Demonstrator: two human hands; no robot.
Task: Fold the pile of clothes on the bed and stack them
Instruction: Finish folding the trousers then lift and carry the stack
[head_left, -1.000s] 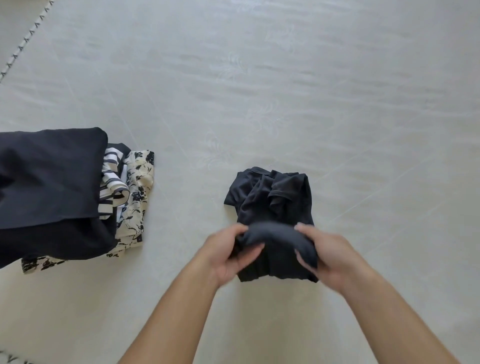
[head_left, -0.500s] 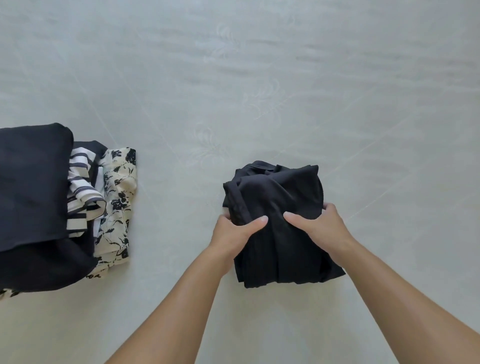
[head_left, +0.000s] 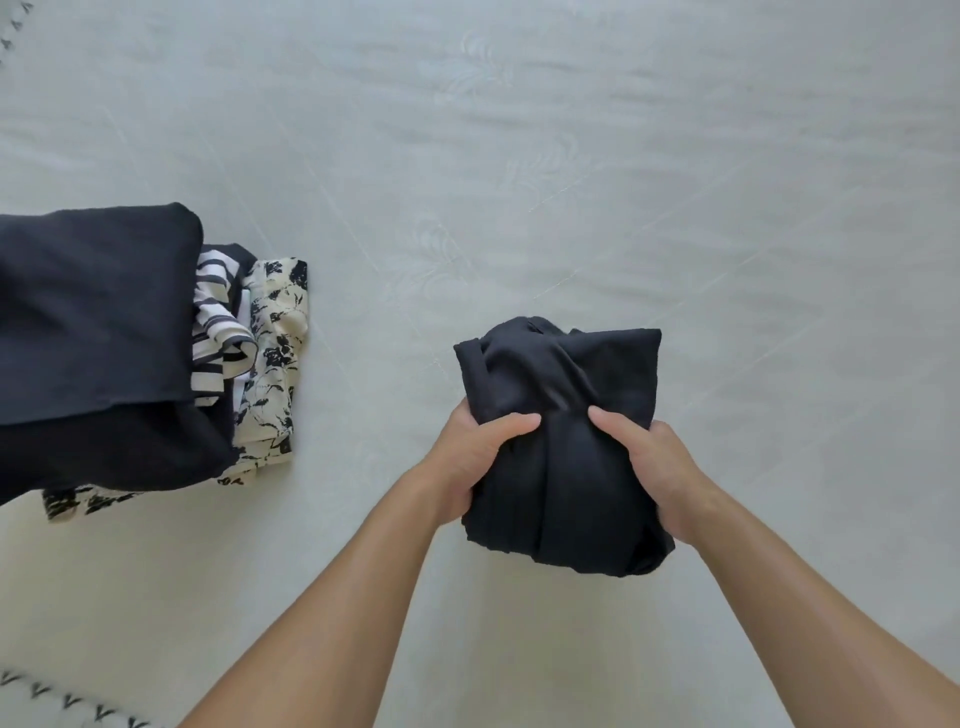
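On the bed (head_left: 519, 156), my hands, left (head_left: 470, 457) and right (head_left: 660, 467), clasp a folded black garment (head_left: 566, 441); the stack (head_left: 130, 338) waits nearby.

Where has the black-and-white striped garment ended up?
In the head view, the black-and-white striped garment sits left, in the stack, tucked under a dark folded cloth and over a cream floral-print piece.

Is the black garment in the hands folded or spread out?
Folded: the black garment is a compact bundle, gripped by left hand and right hand.
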